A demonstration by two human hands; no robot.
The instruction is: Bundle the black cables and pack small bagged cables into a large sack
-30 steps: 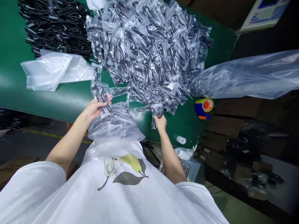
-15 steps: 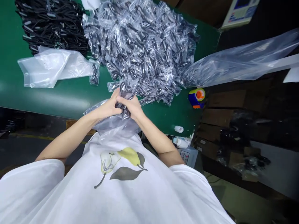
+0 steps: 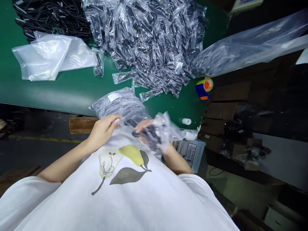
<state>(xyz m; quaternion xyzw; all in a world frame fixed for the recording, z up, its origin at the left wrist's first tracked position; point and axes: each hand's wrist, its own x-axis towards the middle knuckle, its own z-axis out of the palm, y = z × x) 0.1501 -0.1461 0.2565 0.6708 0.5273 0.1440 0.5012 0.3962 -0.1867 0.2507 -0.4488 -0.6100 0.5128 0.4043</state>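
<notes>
- A green table (image 3: 60, 93) fills the upper left and centre of the frame; its near edge runs across the middle.
- A long clear plastic sheet (image 3: 250, 45) stretches from the table's right end to the upper right corner.
- A big heap of small clear bags of black cables (image 3: 149, 41) covers the upper centre of the table.
- Loose black cables (image 3: 48, 16) lie in the upper left corner, and crumpled empty white bags (image 3: 48, 56) sit just below them.
- A dark floor with a yellow line (image 3: 36, 139) shows at middle left; dim cardboard boxes (image 3: 231, 96) stand at the right.
- A larger filled bag (image 3: 120, 106) rests at the table's near edge, in the centre of the frame.
- The left hand (image 3: 103, 130) touches that bag's lower edge, fingers curled loosely, clasping nothing that shows.
- The right hand (image 3: 146, 131), just right of centre, is closed around a small bagged cable (image 3: 156, 133), which is blurred.
- A blue and yellow tape dispenser (image 3: 204, 88) sits near the table's right end.
</notes>
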